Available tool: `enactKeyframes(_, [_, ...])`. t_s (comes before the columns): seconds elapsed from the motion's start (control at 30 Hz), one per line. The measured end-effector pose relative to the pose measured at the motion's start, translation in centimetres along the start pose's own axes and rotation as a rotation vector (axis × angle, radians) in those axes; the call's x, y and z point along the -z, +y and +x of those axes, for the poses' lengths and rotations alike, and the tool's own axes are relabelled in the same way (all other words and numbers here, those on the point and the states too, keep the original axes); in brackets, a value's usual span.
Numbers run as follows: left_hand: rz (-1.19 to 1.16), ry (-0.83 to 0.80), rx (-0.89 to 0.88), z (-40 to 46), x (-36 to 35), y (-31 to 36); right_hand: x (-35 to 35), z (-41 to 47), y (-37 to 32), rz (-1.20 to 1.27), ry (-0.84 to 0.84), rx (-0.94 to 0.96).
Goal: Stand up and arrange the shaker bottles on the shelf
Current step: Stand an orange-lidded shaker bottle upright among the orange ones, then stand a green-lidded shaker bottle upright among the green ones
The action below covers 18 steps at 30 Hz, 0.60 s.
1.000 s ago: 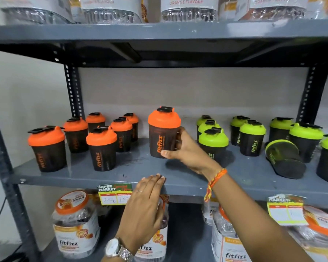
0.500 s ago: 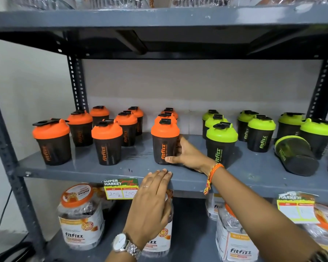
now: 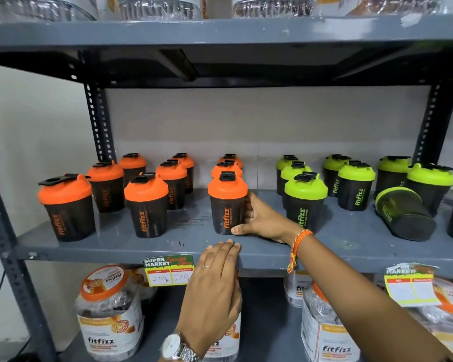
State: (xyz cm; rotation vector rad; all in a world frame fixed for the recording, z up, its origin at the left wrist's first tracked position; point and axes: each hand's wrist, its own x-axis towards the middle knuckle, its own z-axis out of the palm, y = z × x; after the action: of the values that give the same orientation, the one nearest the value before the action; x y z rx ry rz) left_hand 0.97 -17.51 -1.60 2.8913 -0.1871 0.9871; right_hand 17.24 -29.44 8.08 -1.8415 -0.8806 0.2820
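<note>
Head view: right hand (image 3: 262,220) wraps the lower right side of a dark shaker bottle with orange lid (image 3: 227,203), grip closed on it, thumb at the near base. Bottle stands upright on the grey metal shelf (image 3: 110,245), near the front edge, centre. Two more orange-lid shakers (image 3: 226,165) line up behind it toward the back wall. Left: group of orange-lid shakers (image 3: 147,205), six upright, the leftmost with its flip cap open. Right: green-lid shakers (image 3: 305,202) upright, nearest one just beside the right wrist. One dark shaker lying on its side (image 3: 404,214) far right, between upright green ones. Left hand (image 3: 215,288) flat, fingers spread loosely, holding nothing, fingertips resting on the shelf's front lip beside a price tag (image 3: 168,270). Clear plastic jars with orange lids (image 3: 107,312) on the lower shelf. Open bare shelf between the orange group and the held bottle, and in front of the green rows. Versus a second ago: the held bottle was lifted, now set down; versus half a second ago, much the same spot, camera closer.
</note>
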Motion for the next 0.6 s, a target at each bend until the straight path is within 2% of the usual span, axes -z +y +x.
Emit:
enactKeyframes(0.13, [0.017, 0.028, -0.021, 0.0, -0.3, 0.0, 0.4, -1.7, -0.1, -0.027, 0.025, -0.015])
enactKeyframes(0.3, [0.029, 0.084, -0.007, 0.0, -1.1, 0.6, 1.6, -6.1, 0.5, -0.176, 0.073, -0.007])
enactKeyframes(0.43, [0.038, 0.134, 0.052, 0.3, -1.7, 1.8, 4.2, -10.9, 0.5, -0.104, 0.186, 0.100])
enactKeyframes(0.5, [0.042, 0.132, 0.040, 0.9, -1.9, 2.7, 6.3, -13.1, -0.1, -0.013, 0.295, 0.127])
enactKeyframes(0.6, [0.005, 0.158, -0.009, 1.9, -2.8, 4.6, 10.5, -15.9, -0.5, -0.065, 0.631, 0.105])
